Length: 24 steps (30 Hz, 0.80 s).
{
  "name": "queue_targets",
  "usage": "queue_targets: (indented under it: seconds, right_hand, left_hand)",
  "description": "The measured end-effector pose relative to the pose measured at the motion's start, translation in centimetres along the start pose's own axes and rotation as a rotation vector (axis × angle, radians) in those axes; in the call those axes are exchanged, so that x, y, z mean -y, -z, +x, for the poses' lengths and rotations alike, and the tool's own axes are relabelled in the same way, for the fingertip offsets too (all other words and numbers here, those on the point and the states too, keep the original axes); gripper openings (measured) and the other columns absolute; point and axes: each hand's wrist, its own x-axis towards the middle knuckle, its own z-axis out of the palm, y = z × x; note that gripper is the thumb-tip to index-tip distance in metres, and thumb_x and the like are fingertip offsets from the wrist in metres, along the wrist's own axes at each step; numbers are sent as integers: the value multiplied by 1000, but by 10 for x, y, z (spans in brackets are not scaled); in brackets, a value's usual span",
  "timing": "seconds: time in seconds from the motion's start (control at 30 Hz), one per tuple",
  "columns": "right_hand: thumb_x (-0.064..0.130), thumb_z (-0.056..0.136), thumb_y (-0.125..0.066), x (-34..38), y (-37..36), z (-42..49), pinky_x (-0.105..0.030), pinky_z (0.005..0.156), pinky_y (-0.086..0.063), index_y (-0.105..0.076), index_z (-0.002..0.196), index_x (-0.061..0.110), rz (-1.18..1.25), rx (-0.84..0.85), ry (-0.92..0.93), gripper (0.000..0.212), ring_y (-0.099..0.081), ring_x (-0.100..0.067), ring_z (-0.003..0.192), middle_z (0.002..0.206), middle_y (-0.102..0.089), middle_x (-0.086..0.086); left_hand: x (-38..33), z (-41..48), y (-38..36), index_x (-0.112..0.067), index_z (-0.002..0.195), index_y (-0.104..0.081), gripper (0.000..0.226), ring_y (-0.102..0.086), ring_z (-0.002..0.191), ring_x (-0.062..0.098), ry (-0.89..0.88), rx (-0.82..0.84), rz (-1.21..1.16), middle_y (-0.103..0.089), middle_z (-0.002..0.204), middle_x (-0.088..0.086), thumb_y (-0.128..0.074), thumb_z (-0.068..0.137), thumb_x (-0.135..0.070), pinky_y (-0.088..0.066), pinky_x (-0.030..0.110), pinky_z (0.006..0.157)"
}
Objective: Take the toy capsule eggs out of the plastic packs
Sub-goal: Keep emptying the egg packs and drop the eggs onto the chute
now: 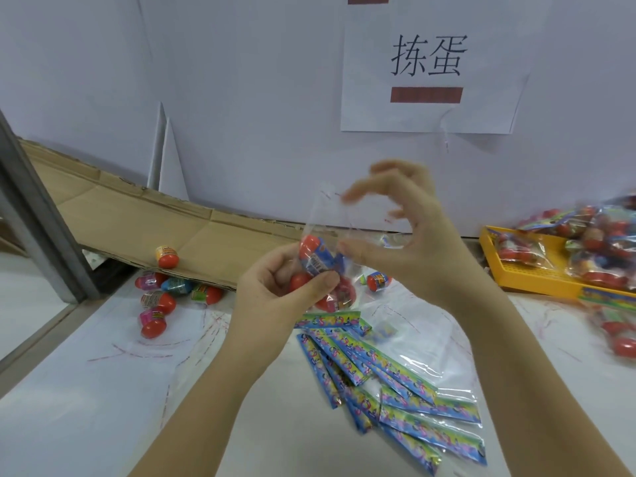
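My left hand (275, 287) grips a clear plastic pack (323, 232) from below, thumb and fingers curled round the capsule eggs (315, 259) inside it. The eggs are red with colourful printed bands. The pack's open top stands up between my hands. My right hand (402, 242) hovers just right of the pack, thumb touching its side, fingers curled loosely and blurred above the opening. Several loose eggs (160, 297) lie on the table at the left, and one more egg (377, 280) lies behind the pack.
Several emptied packs with blue-green header cards (385, 383) lie fanned below my hands. A yellow tray (537, 270) at the right holds full packs (599, 242); more spill beside it. Flattened cardboard (144, 218) slopes at the back left. A metal post (38, 215) stands at the left.
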Motion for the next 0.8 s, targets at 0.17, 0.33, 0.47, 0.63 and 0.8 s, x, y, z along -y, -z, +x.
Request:
queue_targets:
  seconds: [0.17, 0.33, 0.47, 0.63, 0.8]
  right_hand:
    - [34, 78, -66, 5, 5, 1, -41, 108, -27, -64, 75, 47, -277, 151, -135, 13, -27, -5, 121, 119, -47, 16]
    - [51, 68, -61, 6, 9, 2, -25, 98, -25, -63, 87, 53, -192, 379, -245, 20, -26, 1, 120, 125, -46, 19]
    - [38, 70, -73, 3, 5, 3, -15, 92, -29, -64, 88, 47, -48, 240, -200, 21, -39, 0, 120, 121, -51, 17]
    - [14, 69, -79, 4, 0, 2, -21, 102, -34, -61, 94, 26, -44, -63, -12, 33, -56, -7, 108, 108, -61, 10]
    - [4, 71, -74, 9, 11, 0, -53, 107, -19, -69, 100, 23, -589, -128, 214, 35, -61, -18, 95, 94, -67, 11]
  left_hand:
    - [0, -1, 2, -24, 83, -76, 28, -73, 68, 22, -44, 20, 69, -76, 81, 7, -88, 57, -24, -59, 29, 60]
    - [3, -4, 1, -34, 80, -77, 22, -74, 68, 19, -97, -10, 218, -76, 77, -1, -82, 59, -38, -60, 27, 62]
    - [5, -3, 3, -38, 81, -76, 24, -73, 69, 12, -114, -46, 265, -76, 77, -5, -82, 59, -45, -58, 23, 64]
    - [8, 0, 4, -37, 86, -78, 34, -73, 75, 13, -83, -63, 181, -77, 84, -3, -91, 55, -42, -58, 24, 66]
    - [9, 0, 5, -42, 87, -78, 28, -73, 77, 9, -107, -6, 179, -77, 88, -7, -80, 58, -41, -57, 18, 65]
